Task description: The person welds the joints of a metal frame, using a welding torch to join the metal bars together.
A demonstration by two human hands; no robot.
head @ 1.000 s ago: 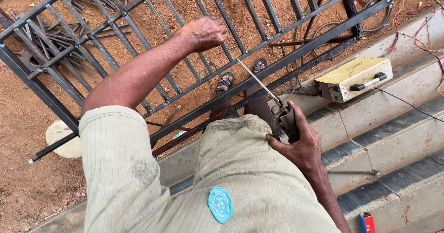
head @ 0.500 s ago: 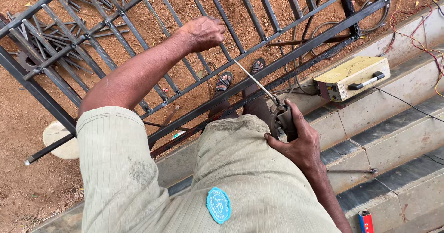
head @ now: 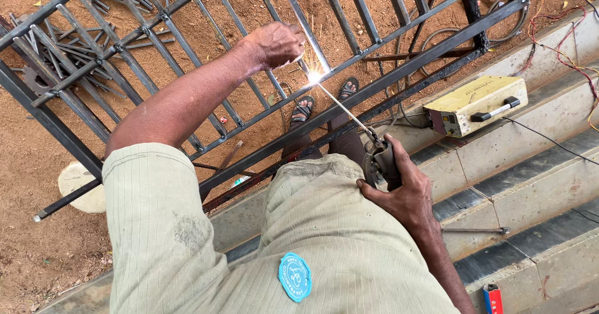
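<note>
My left hand [head: 276, 43] grips a bar of the black metal gate frame [head: 387, 80] lying over the red dirt. My right hand [head: 399, 186] is closed on a dark welding electrode holder [head: 379, 161]. Its thin rod [head: 340, 107] runs up and left to a gate bar. A bright spark [head: 315, 77] glows at the rod's tip, just right of my left hand. My sandalled feet [head: 324, 102] show through the bars beneath it.
A pale yellow welding machine [head: 474, 105] with a black handle sits on the concrete steps [head: 530, 158] at right, with cables [head: 561, 33] trailing behind it. Loose metal bars [head: 81, 39] are piled at upper left. A round pale stone [head: 78, 186] props a bar end.
The rod's tip has reached the gate bar and a bright welding spark now glows there. Both hands stay in nearly the same places.
</note>
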